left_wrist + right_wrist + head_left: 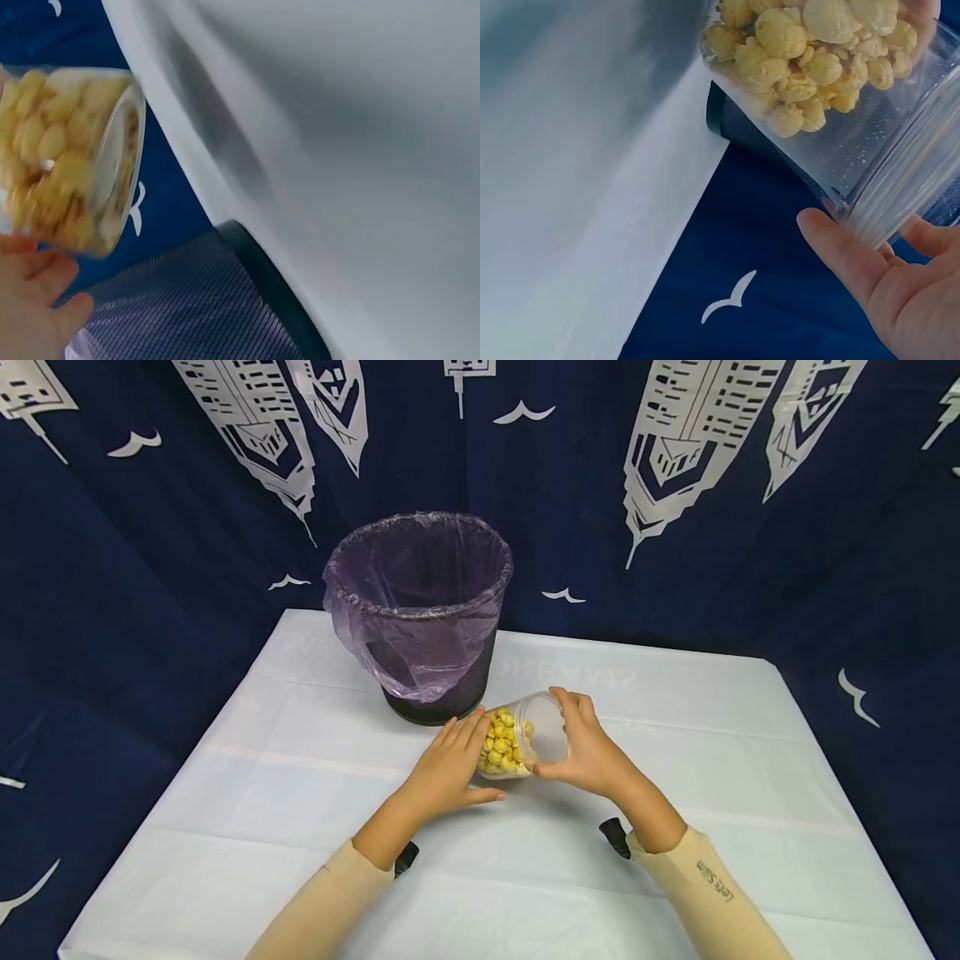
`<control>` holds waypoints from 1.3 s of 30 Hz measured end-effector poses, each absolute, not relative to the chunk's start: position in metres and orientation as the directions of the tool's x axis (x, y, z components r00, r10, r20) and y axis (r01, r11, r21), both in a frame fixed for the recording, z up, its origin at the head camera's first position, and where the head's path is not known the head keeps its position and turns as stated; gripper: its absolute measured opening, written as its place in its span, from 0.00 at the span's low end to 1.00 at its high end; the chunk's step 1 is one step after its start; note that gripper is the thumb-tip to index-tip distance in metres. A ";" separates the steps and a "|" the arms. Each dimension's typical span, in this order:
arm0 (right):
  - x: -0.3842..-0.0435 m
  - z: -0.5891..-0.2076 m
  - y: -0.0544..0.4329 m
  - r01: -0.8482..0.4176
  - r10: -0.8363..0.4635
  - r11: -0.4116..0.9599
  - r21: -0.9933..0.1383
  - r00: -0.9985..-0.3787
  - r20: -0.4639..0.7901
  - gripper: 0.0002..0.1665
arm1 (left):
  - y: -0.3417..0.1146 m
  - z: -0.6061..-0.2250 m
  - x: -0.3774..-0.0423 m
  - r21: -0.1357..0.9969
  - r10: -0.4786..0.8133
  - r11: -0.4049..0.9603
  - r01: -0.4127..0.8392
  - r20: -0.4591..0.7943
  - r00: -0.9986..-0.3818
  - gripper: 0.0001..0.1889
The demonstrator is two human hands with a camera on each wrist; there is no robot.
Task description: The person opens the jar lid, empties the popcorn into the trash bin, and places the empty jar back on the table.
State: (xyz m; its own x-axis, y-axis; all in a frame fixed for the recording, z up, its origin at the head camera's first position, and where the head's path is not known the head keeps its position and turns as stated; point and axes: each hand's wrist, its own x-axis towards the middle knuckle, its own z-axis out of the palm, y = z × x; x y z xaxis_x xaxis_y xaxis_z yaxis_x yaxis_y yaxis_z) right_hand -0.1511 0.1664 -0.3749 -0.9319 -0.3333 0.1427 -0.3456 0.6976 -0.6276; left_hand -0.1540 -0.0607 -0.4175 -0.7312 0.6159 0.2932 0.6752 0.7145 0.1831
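Observation:
A clear jar of yellow popcorn (501, 745) lies tilted on its side above the table, its clear ribbed end turned right. My right hand (592, 756) grips that end, thumb below and fingers above; in the right wrist view the thumb (832, 240) presses the ribbed rim. Straight fingers of my left hand (444, 770) rest against the jar's left end, the thumb held apart from it. Popcorn (802, 60) is heaped along the jar's lower side. From the left wrist view, the jar's base (120, 165) shows beside the left fingers.
Just behind the jar stands a black mesh trash bin (450, 710), lined with a purple plastic bag (420, 652) folded over its rim. A white cloth covers the table (285, 827). Dark blue printed fabric (570, 510) hangs behind.

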 end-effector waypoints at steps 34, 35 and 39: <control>-0.142 -0.396 0.164 -0.208 -0.291 0.448 -0.870 -0.953 0.078 0.54 | -0.046 -0.423 -0.159 0.023 0.502 0.750 0.661 0.631 -0.592 0.53; -0.143 -0.398 0.164 -0.208 -0.295 0.437 -0.875 -0.952 0.079 0.55 | -0.046 -0.422 -0.159 0.019 0.501 0.751 0.660 0.635 -0.589 0.52; -0.143 -0.402 0.164 -0.211 -0.307 0.405 -0.890 -0.948 0.085 0.56 | -0.048 -0.421 -0.160 -0.002 0.504 0.748 0.663 0.652 -0.567 0.49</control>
